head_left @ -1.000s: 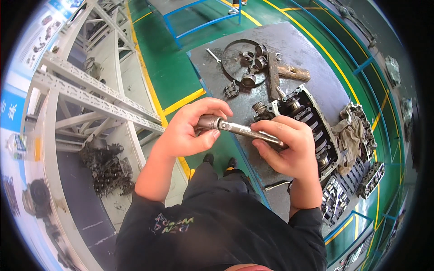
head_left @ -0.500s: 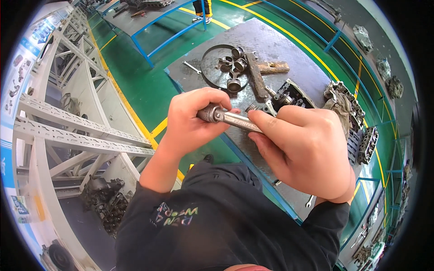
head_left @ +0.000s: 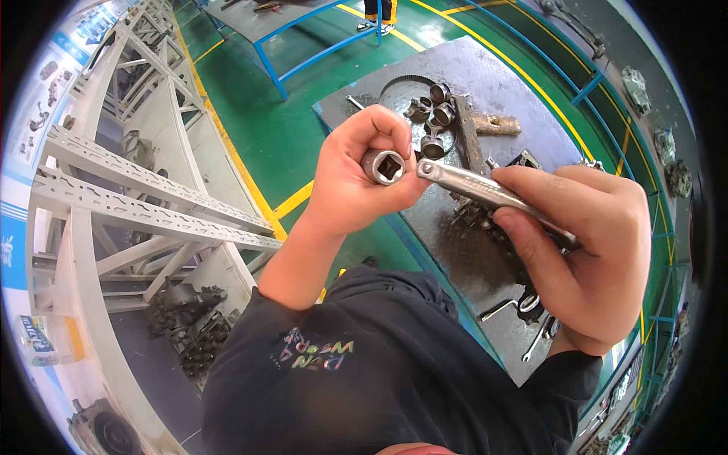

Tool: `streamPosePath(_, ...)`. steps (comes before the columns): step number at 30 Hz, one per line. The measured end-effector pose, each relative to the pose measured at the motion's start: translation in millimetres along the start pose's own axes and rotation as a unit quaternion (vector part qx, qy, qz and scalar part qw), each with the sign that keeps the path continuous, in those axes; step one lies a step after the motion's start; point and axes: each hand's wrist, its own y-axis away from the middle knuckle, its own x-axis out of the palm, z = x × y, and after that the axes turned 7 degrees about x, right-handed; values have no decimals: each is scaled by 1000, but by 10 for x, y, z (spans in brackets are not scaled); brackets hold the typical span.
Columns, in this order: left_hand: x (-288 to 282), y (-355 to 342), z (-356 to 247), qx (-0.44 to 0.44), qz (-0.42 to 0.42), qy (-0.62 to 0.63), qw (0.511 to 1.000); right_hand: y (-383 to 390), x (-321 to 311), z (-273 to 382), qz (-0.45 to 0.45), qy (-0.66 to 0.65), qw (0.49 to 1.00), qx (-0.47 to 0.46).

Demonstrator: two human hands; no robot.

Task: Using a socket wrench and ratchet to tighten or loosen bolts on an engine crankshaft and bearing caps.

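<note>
My left hand (head_left: 356, 178) is closed around a short steel socket (head_left: 383, 165), its square drive hole facing the camera. My right hand (head_left: 580, 254) grips the handle of a metal ratchet wrench (head_left: 485, 193). The wrench's small round head lies just right of the socket, close to it but apart. Both hands are raised near my face, above the dark grey workbench (head_left: 508, 76).
On the bench lie a black belt loop with several pistons (head_left: 432, 121), a wooden block (head_left: 497, 125), engine parts and wrenches (head_left: 523, 307). White metal racks (head_left: 129, 197) stand at left on the green floor. Another person's feet (head_left: 373, 19) show at the top. Blue railings edge the bench.
The socket has come off the wrench head and sits turned in my left hand with its square hole up. Both hands have risen closer to the camera.
</note>
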Motion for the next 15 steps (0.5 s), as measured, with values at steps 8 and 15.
streamPosePath(8, 70, -24, -107, 30, 35, -150, 988, -60, 85, 33, 20, -14, 999, -36)
streamPosePath(15, 205, 34, -203, 129, -38, -394, 909, -15, 98, 69, 41, 39, 998, -34)
